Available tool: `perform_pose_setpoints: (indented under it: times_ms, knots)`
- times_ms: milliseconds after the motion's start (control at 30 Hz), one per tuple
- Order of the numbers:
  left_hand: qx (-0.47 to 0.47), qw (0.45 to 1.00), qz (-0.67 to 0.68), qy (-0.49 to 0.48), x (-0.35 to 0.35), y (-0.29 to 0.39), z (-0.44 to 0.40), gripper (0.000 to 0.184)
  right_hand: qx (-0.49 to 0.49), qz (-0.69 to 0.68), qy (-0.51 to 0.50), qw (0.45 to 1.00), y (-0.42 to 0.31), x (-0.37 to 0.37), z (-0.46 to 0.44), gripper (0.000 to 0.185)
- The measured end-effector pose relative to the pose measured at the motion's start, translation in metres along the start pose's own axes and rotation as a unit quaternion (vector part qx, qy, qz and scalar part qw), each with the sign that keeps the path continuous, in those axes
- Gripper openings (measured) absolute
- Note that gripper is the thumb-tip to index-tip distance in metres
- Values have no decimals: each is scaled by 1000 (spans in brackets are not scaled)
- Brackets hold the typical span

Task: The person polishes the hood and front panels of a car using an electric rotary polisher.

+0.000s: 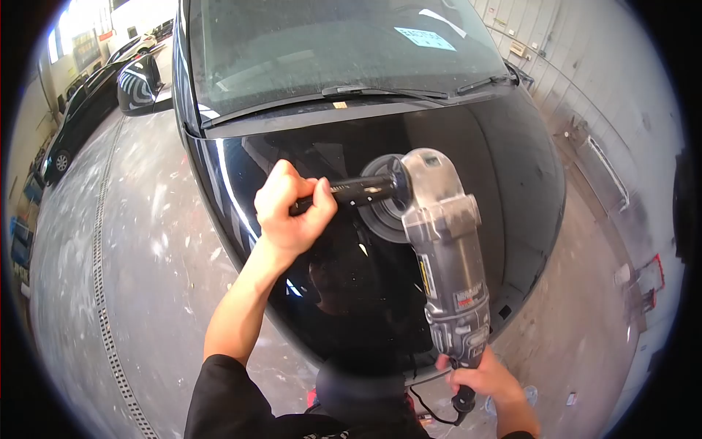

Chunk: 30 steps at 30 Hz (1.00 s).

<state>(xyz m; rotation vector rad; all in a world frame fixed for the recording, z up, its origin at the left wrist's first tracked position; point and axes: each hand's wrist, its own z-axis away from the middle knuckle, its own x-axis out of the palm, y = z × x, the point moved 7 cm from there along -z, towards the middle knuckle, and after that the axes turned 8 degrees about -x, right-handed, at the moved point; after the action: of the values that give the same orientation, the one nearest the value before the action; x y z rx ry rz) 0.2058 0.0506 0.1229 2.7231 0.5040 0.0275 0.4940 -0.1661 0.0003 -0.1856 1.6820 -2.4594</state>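
Note:
A grey and black power polisher lies over the glossy black car hood, its round pad against the paint, partly hidden by the tool's head. My left hand is wrapped round the black side handle, which sticks out to the left of the head. Lower right, past the front edge of the hood, my right hand grips the rear end of the polisher. A black cord hangs below that end.
Beyond the hood are the wipers and windshield, with a side mirror at left. A dark car stands farther left. A floor drain strip runs along the left; a grey wall rises at right.

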Motion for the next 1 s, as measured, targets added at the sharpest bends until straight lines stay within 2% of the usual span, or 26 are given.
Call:
perform_pose_setpoints:
  times_ms: [100, 133, 167, 233, 333, 433, 500, 600, 700, 733, 767, 833, 900, 967, 1000]
  knots:
    - [10, 999, -21, 29, -27, -20, -10, 22, 7, -36, 20, 999, -33, 31, -15, 42]
    - [13, 999, -30, 37, -38, -20, -12, 21, 7, 7, -8, 1000, -28, 36, -23, 56]
    - [5, 998, -41, 41, -51, -26, -11, 20, 4, 1, -4, 1000, -25, 39, -33, 56]
    - [-36, 994, -81, 56, -80, -40, -3, 19, -44, 33, -64, 996, -26, 56, -52, 72]
    - [-62, 984, -125, 109, -127, -53, 10, 25, -77, 51, -109, 990, -34, 75, -80, 86]
    - [-48, 980, -146, 124, -163, -49, 19, 27, -88, 80, -138, 983, -46, 91, -82, 80]
    - [-76, 975, -163, 127, -177, -41, 27, 28, -62, 135, -157, 976, -43, 100, -76, 76]
    - [-70, 978, -160, 114, -186, -32, 40, 32, -78, 177, -138, 971, -43, 103, -58, 72]
    - [-60, 984, -144, 91, -169, -10, 49, 31, -74, 168, -127, 975, -25, 92, -31, 76]
    - [-51, 987, -134, 79, -156, 1, 53, 30, -18, 147, -133, 980, -10, 87, -19, 82]
    - [-53, 988, -132, 64, -146, 9, 58, 29, -14, 142, -134, 981, 5, 82, -7, 82]
    - [-55, 991, -116, 27, -121, 36, 67, 29, -126, 93, -94, 983, 25, 69, 19, 86]
    - [-31, 994, -102, -3, -100, 62, 84, 29, -89, 53, -105, 989, 58, 57, 46, 87]
    - [-43, 995, -83, -39, -81, 84, 105, 27, -52, 11, -60, 997, 97, 41, 75, 81]
    - [-46, 993, -90, -54, -71, 98, 116, 25, -58, 19, -18, 998, 106, 33, 91, 58]
